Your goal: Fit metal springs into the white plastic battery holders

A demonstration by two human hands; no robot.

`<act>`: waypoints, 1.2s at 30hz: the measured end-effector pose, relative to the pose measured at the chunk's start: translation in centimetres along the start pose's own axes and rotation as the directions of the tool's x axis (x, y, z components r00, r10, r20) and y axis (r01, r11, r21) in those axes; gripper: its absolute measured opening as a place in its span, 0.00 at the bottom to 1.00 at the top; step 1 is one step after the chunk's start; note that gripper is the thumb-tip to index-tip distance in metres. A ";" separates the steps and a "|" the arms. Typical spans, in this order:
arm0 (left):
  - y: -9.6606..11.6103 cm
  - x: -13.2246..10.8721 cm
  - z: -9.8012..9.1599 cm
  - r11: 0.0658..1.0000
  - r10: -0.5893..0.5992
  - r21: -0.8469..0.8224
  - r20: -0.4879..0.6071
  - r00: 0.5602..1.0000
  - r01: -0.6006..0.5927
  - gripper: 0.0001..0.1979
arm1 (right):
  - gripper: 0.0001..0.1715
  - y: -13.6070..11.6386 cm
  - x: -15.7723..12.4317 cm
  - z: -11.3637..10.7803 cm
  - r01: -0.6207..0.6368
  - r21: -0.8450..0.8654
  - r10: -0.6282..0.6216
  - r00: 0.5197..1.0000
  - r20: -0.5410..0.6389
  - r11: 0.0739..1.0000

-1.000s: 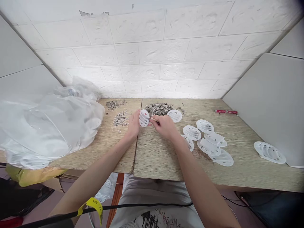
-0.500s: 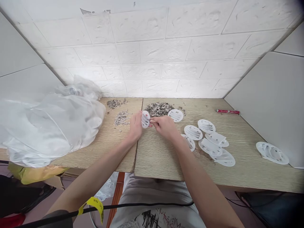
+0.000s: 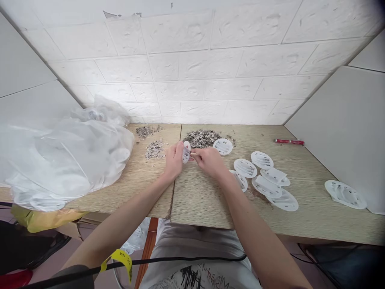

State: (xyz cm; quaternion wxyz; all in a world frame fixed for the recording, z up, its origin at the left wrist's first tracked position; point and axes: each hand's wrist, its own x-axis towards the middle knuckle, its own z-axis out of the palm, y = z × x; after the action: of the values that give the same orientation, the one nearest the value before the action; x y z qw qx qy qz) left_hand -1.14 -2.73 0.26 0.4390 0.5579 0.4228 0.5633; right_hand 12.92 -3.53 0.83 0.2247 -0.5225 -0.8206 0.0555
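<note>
A white slotted disc stands tilted on edge between my hands, with a small red mark near its top. My left hand is closed on its left side. My right hand is pinched at the disc's right edge; what its fingertips hold is too small to name. Just behind the hands lies a heap of small metal pieces, and beside it another white disc lies flat. Two smaller piles of metal bits, one dark and one lighter, are to the left.
Several white discs lie right of my right forearm, some overlapping. One more is at the far right, near a red tool. A large clear plastic bag covers the left side. A black cable crosses my front.
The disc has turned more edge-on and shifted slightly right, together with my left hand. My right hand remains at the disc's right edge, almost unmoved.
</note>
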 end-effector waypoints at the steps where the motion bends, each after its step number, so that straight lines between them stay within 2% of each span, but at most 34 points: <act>1: 0.2 0.1 -0.1 1.000 0.002 0.002 0.018 1.000 -0.002 0.24 | 0.17 0.1 0.0 0.0 -0.004 0.044 0.005 1.000 -0.025 0.999; 5: 0.9 0.5 -0.7 0.994 0.101 0.031 0.069 0.993 -0.103 0.25 | 0.16 0.0 0.0 -0.3 -0.024 0.222 0.049 0.993 -0.107 0.975; 8: 1.2 0.5 -0.9 0.990 0.138 0.029 0.058 0.989 -0.140 0.25 | 0.17 -0.2 0.0 -0.4 -0.034 0.276 0.074 0.988 -0.137 0.961; 15: 1.2 0.7 -0.7 1.000 0.002 -0.012 -0.008 1.000 -0.003 0.24 | 0.16 -0.4 -0.2 -0.4 -0.057 0.260 0.104 0.980 -0.170 0.964; 26: 1.2 0.6 -0.5 0.996 -0.030 -0.078 0.016 0.999 0.031 0.23 | 0.14 -0.1 -0.1 -0.3 -0.043 0.236 0.085 0.982 -0.171 0.971; 36: 1.4 0.5 -0.6 0.999 0.031 -0.022 -0.018 0.999 -0.032 0.23 | 0.15 -0.2 0.0 -0.4 -0.058 0.185 0.086 0.986 -0.143 0.981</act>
State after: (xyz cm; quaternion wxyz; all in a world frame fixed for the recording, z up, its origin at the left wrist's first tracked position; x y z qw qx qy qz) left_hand -1.75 -2.59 1.78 0.4324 0.5545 0.4117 0.5797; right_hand 12.92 -3.68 1.22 0.3302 -0.5322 -0.7734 0.0980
